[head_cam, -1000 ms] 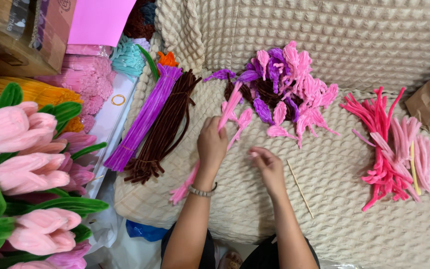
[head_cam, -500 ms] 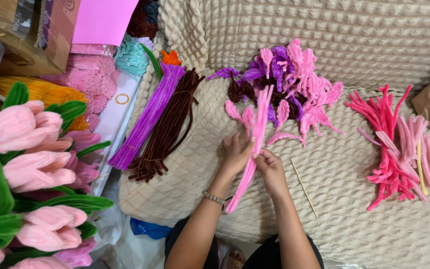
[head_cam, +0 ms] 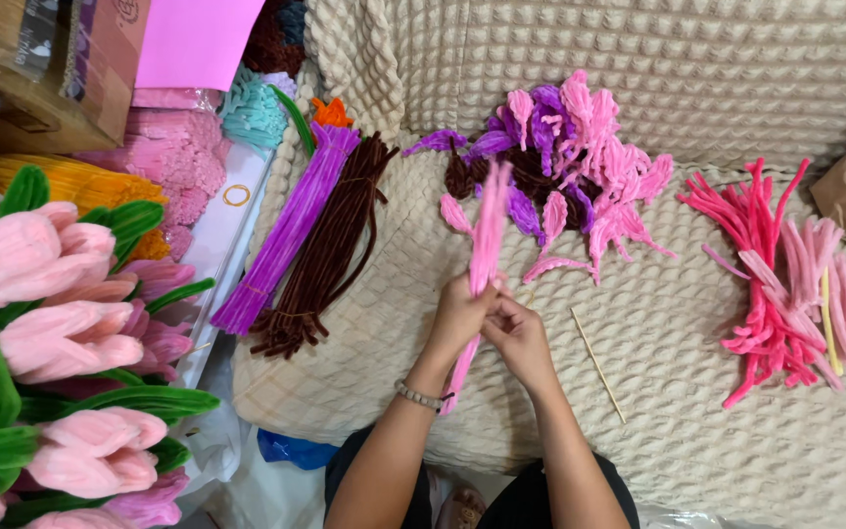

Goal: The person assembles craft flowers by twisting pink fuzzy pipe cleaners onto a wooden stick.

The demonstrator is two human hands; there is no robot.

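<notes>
While both hands meet at frame centre, left hand (head_cam: 460, 312) and right hand (head_cam: 518, 333) pinching pink pipe cleaners (head_cam: 487, 235), thin wooden stick (head_cam: 597, 364) lying just right

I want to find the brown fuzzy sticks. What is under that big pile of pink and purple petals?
Dark brown pieces poke out from beneath the pink and purple pile, near its left middle. Below everything lies the bumpy cream blanket. How many brown pieces are buried is hidden by the petals on top.
</notes>
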